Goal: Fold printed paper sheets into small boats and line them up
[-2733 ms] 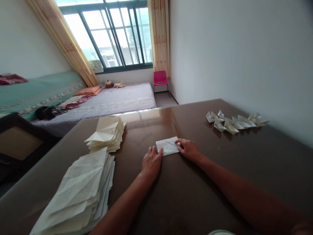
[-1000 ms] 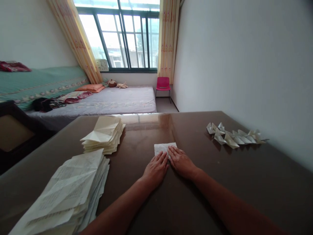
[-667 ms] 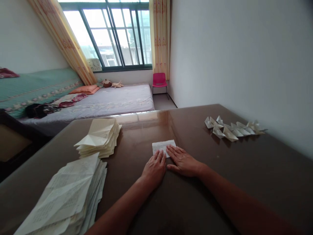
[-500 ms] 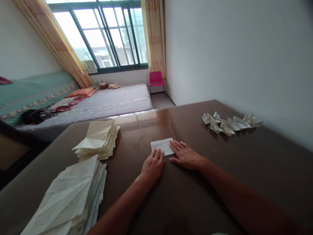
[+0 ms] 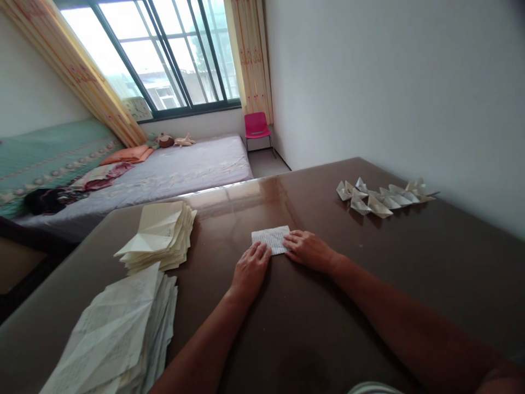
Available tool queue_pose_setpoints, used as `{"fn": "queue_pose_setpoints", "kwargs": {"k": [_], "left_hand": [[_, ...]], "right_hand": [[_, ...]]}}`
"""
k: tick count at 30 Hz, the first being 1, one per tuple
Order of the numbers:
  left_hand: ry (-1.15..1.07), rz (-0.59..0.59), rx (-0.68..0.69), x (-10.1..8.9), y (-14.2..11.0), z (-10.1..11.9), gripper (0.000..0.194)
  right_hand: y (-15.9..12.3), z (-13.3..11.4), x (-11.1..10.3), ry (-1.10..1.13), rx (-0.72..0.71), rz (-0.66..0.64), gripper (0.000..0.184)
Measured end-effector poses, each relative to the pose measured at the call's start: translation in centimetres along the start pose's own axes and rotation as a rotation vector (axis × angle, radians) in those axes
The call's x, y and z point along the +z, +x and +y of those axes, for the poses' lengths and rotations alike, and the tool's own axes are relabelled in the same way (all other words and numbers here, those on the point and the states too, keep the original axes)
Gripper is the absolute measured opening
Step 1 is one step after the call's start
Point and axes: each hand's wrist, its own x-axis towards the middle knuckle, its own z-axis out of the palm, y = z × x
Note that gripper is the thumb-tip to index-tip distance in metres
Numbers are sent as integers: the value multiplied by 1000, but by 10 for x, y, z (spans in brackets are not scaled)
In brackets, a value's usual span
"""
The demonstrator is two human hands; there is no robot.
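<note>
A small folded sheet of paper with lines of writing lies on the brown table, between my two hands. My left hand has its bent fingers on the paper's lower left edge, with the thumb hidden. At the right edge, my right hand holds the paper with its fingers close together and curled. Far to the right stand several folded paper boats, bunched near the wall. On the left are a stack of cream paper sheets and, nearer me, a stack of whiter written sheets, both creased.
The glossy brown table reaches toward a bed with pillows and soft toys. A pink chair stands in the far corner by the window. The white wall runs along the table's right side.
My right hand's fingers have drawn in from lying spread to curling at the paper's right edge. My left fingers have bent slightly on the lower edge. The whole view has shifted a little.
</note>
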Motion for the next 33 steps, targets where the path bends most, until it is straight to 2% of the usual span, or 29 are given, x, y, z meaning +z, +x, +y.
{"fn": "queue_pose_setpoints", "kwargs": {"k": [4, 8, 13, 17, 21, 24, 28, 33], "left_hand": [[-7, -43, 52, -3, 0, 10, 36], [65, -97, -4, -1, 1, 28, 41], [70, -124, -62, -2, 4, 35, 42], [64, -66, -29, -3, 8, 27, 38], [11, -4, -12, -3, 9, 21, 32], [-81, 26, 3, -3, 8, 15, 24], [-240, 90, -56, 0, 5, 5, 27], [-370, 142, -50, 4, 9, -4, 30]], "right_hand": [[5, -7, 1, -49, -5, -65, 29], [13, -11, -9, -120, 4, -167, 25], [27, 4, -28, -75, -32, -221, 16], [29, 13, -23, -22, -50, -130, 14], [20, 9, -8, 52, -73, 47, 14], [16, 5, -6, 93, -136, 142, 17], [17, 5, -6, 148, -205, 142, 23], [18, 7, 1, 255, -186, 145, 25]]}}
